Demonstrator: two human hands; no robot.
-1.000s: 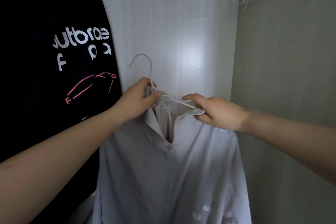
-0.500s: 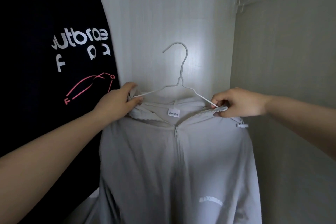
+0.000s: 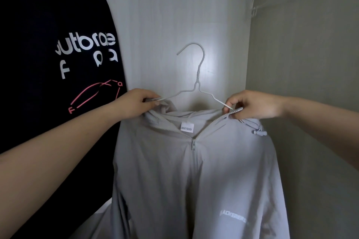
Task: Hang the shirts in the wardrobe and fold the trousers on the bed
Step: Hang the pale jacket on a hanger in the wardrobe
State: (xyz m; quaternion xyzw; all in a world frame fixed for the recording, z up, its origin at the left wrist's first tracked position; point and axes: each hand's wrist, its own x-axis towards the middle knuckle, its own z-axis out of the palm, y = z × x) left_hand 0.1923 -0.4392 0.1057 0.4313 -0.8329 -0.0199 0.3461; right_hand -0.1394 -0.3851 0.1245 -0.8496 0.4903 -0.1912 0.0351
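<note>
Head view. Left hand [image 3: 136, 104]: arm reached forward from lower left, fingers closed over the left end of the wire hanger [image 3: 198, 81] and the collar fabric beneath it.

Right hand [image 3: 256, 105]: arm reached in from the right at about the same height, fingertips pinched on the hanger's right end together with the zip edge of the collar.

Grey zip jacket [image 3: 194, 176]: draped on the hanger between the two hands, front facing the camera, zip partly open at the neck (white label showing inside), pale lettering low on one chest panel. Hanger hook stood upright and free, caught on nothing.

Black printed shirt [image 3: 58, 54]: hung just beside the jacket on the left.

Wardrobe back panel [image 3: 174, 15]: pale, directly behind the hook.
</note>
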